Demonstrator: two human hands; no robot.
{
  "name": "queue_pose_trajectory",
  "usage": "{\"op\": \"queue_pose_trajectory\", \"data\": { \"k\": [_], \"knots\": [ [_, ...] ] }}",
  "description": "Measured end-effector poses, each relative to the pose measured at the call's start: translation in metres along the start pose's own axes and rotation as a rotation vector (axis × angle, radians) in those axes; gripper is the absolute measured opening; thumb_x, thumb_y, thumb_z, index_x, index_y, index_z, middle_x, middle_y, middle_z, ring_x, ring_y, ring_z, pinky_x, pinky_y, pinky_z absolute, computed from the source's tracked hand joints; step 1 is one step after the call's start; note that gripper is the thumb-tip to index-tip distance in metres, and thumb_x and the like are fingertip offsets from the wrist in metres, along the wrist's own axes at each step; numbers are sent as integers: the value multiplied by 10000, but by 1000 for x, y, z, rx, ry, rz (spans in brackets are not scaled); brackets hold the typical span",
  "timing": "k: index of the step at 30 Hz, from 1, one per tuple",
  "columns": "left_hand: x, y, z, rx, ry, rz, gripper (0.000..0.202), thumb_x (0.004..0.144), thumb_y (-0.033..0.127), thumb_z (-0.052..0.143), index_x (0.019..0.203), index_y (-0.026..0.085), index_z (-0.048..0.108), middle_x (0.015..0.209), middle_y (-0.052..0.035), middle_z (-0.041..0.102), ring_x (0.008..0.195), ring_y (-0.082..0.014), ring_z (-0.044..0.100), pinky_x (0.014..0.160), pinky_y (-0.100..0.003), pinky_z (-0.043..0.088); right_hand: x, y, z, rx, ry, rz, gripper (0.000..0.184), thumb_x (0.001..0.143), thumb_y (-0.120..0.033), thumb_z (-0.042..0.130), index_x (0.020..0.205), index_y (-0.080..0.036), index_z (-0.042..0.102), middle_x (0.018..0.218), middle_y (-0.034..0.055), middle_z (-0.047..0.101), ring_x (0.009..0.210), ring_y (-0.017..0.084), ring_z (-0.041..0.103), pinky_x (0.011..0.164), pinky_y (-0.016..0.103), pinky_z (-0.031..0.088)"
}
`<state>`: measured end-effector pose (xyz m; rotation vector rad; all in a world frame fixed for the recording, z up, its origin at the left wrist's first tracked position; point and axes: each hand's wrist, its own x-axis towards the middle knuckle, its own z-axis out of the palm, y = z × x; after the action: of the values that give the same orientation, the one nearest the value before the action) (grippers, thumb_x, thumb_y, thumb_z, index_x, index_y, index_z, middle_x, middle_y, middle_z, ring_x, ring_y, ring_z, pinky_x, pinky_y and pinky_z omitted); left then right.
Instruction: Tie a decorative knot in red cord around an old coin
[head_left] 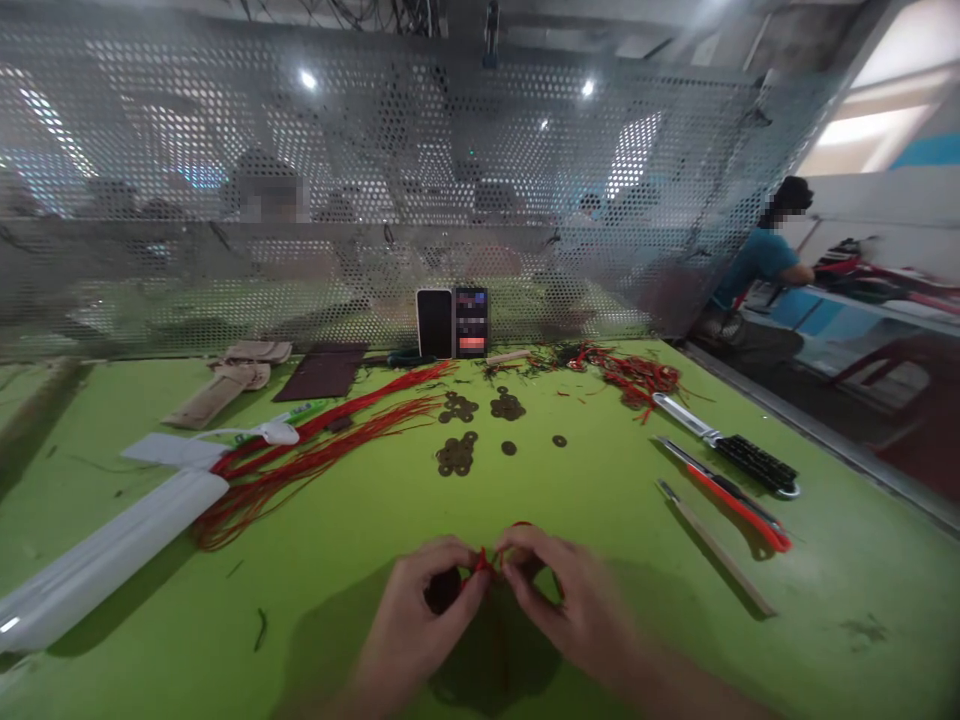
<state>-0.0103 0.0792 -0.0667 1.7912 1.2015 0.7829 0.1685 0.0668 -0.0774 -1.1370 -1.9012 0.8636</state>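
Note:
Both my hands are low in the middle of the green table point(375, 520), fingertips pinched together. My left hand point(427, 610) holds a dark round coin point(442, 590) and pinches a red cord point(484, 562). My right hand point(562, 595) pinches the same red cord from the other side; a loop of it shows above my fingers. Small piles of dark coins point(457, 455) lie further back on the table. A long bundle of red cords point(315, 445) stretches across the left half.
A black brush point(731, 445), red-handled scissors point(739, 500) and a thin stick point(716, 548) lie at right. A white tube point(105, 560) lies at left. Two phones point(454, 322) lean on the perforated metal screen point(375, 180). A person in blue sits at far right.

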Motion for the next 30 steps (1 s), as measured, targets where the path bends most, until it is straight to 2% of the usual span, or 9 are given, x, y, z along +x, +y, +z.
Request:
{"op": "queue_pose_trajectory", "data": {
  "k": [3,10,16,19,23,27,30],
  "knots": [
    [0,1,2,26,-46,10,174,795,257,513,715,170,640,681,-31,624,622,-145,532,575,-247,403,1,3,-1,-70,-30,-52,261,877,-161,452,1091,-229,584,880,52,649,759,155,600,673,278,479],
    [1,-2,4,23,-81,24,186,795,257,515,659,167,604,630,-6,561,582,-123,478,536,-224,355,5,6,-6,-164,-45,-112,161,857,-173,521,961,-193,641,869,50,655,762,159,580,665,278,467],
    [1,-5,2,-6,-128,-52,174,782,289,533,702,168,629,680,-22,603,625,-140,520,579,-242,401,5,8,-8,-191,45,-117,131,860,-168,523,915,-180,641,834,51,659,740,151,593,657,272,482],
    [2,-3,1,-23,-107,-67,199,778,313,528,683,167,626,650,-17,593,593,-135,505,547,-232,387,5,8,-10,-236,66,-153,175,868,-175,513,998,-196,628,866,55,665,731,146,599,655,269,485],
    [3,3,0,-46,-80,-60,211,776,308,513,655,168,615,628,-14,588,600,-137,506,557,-230,384,5,5,-12,-332,40,-285,251,880,-202,503,1114,-227,593,906,59,661,739,144,599,631,255,472],
    [3,5,1,-61,-69,-49,190,758,294,529,655,168,626,645,-20,604,622,-147,530,571,-237,401,6,5,-11,-403,17,-317,180,894,-245,492,977,-198,645,829,59,651,709,142,590,591,243,452],
    [1,2,3,-75,-93,-64,190,761,292,537,651,166,627,658,-24,612,625,-147,539,559,-235,406,7,7,-11,-360,50,-289,159,888,-227,502,910,-173,650,788,63,646,683,141,587,586,245,458]
  ]
}}
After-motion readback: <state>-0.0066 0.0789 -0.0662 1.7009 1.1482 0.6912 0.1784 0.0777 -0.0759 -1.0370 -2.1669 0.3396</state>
